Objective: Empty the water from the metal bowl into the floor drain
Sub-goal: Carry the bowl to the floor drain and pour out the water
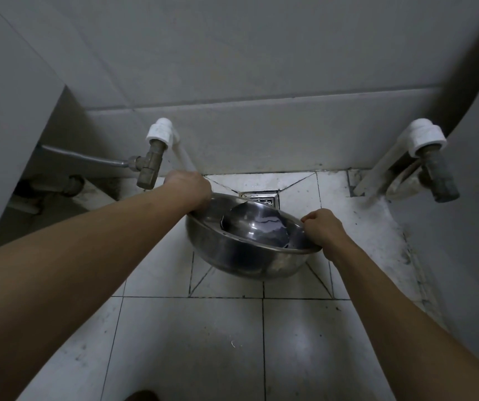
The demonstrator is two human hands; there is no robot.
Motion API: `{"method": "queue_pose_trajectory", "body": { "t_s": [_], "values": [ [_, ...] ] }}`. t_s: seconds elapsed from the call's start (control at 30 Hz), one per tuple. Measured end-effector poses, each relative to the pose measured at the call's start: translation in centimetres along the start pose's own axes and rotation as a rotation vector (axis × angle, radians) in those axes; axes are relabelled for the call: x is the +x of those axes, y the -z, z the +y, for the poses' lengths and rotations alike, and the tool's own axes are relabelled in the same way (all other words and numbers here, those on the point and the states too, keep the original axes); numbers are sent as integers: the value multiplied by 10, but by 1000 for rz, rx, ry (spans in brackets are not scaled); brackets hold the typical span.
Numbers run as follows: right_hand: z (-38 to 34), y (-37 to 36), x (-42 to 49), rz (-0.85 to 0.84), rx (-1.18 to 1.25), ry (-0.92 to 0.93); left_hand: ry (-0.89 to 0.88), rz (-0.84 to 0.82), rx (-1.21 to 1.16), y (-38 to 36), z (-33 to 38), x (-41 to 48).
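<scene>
Both hands grip the rim of the metal bowl (pixel 249 241) on opposite sides, the left hand (pixel 190 189) closed over its far-left edge and the right hand (pixel 323 230) pinching its right edge, holding it above the white tiled floor (pixel 197 342). The bowl tilts away from the person, a little water (pixel 261 225) pooled toward its far side. Its far rim hangs just before the square metal floor drain (pixel 262 198), which sits at the foot of the tiled wall (pixel 261 134) between two pipe valves (pixel 151 163), one at the left and one at the right.
</scene>
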State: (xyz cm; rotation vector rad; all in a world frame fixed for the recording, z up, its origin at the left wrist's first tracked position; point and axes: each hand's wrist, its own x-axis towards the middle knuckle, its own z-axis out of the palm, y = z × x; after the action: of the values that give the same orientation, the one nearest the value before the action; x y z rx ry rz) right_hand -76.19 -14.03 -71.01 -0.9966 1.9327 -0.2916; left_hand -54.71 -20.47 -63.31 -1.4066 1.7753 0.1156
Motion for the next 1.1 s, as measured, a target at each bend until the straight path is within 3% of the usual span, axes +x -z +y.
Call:
{"method": "queue_pose_trajectory", "body": {
  "t_s": [1.1],
  "values": [
    [4, -10, 12, -42, -9, -5, -19, 15, 38, 19, -4, 15]
  ]
}}
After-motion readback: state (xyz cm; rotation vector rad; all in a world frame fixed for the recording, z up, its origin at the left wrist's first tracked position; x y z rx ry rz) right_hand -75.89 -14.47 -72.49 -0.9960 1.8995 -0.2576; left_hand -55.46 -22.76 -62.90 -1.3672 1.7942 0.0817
